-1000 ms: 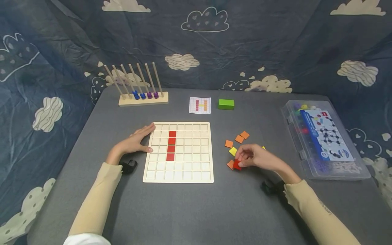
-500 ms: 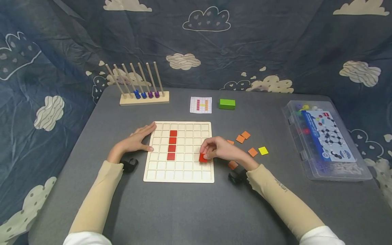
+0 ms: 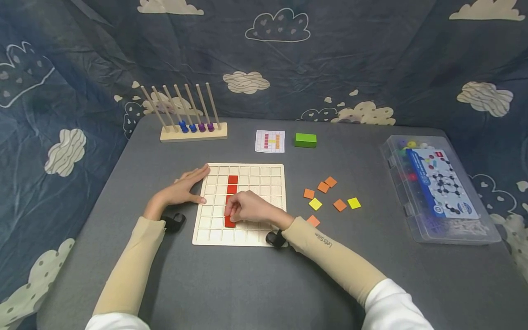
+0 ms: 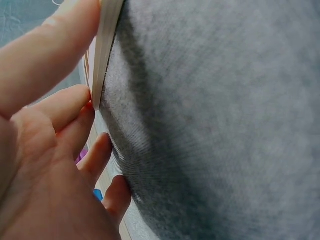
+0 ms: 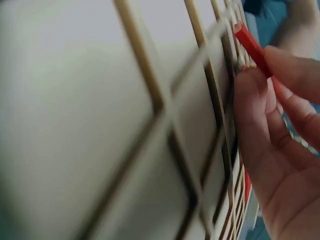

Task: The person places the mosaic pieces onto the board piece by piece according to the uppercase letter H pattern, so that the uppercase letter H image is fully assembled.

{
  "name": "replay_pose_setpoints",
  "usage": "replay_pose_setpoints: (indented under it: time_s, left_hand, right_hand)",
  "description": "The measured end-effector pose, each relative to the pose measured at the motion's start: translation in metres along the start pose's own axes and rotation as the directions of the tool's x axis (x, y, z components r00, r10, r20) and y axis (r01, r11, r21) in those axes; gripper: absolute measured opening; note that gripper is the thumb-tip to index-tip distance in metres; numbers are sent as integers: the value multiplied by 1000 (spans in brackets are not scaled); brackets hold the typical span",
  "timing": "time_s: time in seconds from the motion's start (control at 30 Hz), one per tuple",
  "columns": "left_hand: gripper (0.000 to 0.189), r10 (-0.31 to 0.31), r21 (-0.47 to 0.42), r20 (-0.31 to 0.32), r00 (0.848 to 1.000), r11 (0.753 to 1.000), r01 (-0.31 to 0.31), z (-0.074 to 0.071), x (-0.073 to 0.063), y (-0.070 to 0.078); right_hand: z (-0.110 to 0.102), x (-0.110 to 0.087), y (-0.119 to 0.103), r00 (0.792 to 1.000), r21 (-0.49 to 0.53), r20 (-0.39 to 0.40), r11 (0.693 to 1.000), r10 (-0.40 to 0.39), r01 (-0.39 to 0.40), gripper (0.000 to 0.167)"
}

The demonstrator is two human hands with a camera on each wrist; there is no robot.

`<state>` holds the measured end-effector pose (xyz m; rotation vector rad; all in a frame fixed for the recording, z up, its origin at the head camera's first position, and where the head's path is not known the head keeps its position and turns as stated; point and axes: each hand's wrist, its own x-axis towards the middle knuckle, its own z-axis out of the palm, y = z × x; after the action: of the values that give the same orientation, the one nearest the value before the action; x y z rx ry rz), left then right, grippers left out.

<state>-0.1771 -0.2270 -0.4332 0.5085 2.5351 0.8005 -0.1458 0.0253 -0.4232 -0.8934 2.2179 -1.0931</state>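
Observation:
A pale wooden grid board point(image 3: 211, 235) lies flat on the dark table, with a column of red square tiles point(image 3: 233, 179) in its cells. My right hand point(image 3: 252, 207) pinches another red tile point(image 3: 230, 223) between thumb and fingers at the lower end of that column. In the right wrist view the held tile point(image 5: 254, 49) is tilted above the grid. The hand covers part of the column. My left hand point(image 3: 180, 190) rests against the board's left side with fingers extended; in the left wrist view its thumb point(image 4: 55, 45) and a finger touch the wooden edge.
Loose orange tiles point(image 3: 323, 187) and yellow tiles point(image 3: 315, 204) lie right of the board. Behind it are a pattern card point(image 3: 270, 141), a green block point(image 3: 305, 140) and a peg stand point(image 3: 194, 134) with beads. A clear plastic case point(image 3: 443, 188) occupies the table's right side.
My right hand has picked the red tile from the loose pile and carried it left across the board to the red column. The left hand has stayed at the board's edge.

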Motion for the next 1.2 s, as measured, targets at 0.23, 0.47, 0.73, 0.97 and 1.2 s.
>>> replay_pose_setpoints:
  time_s: [0.23, 0.47, 0.73, 0.97, 1.2]
  left_hand:
    - [95, 11, -5, -10, 1000, 1000, -11, 0, -1, 0]
    - [95, 11, -2, -16, 1000, 1000, -11, 0, -2, 0]
    - [96, 2, 4, -16, 1000, 1000, -2, 1, 1, 0]
    - [96, 6, -3, -16, 1000, 1000, -6, 0, 1, 0]
    - [96, -1, -12, -13, 1000, 1000, 1, 1, -1, 0]
  right_hand:
    - [14, 2, -17, 998, -344, -61, 939, -26, 4, 18]
    - [16, 0, -18, 996, -388, -72, 921, -49, 18, 13]
    - [-19, -18, 12, 997, 94, -80, 996, -2, 9, 9]
    - [-65, -60, 50, 984, 258, -150, 965, 92, -51, 12]
    - [-100, -110, 83, 943, 383, -216, 911, 252, -155, 22]
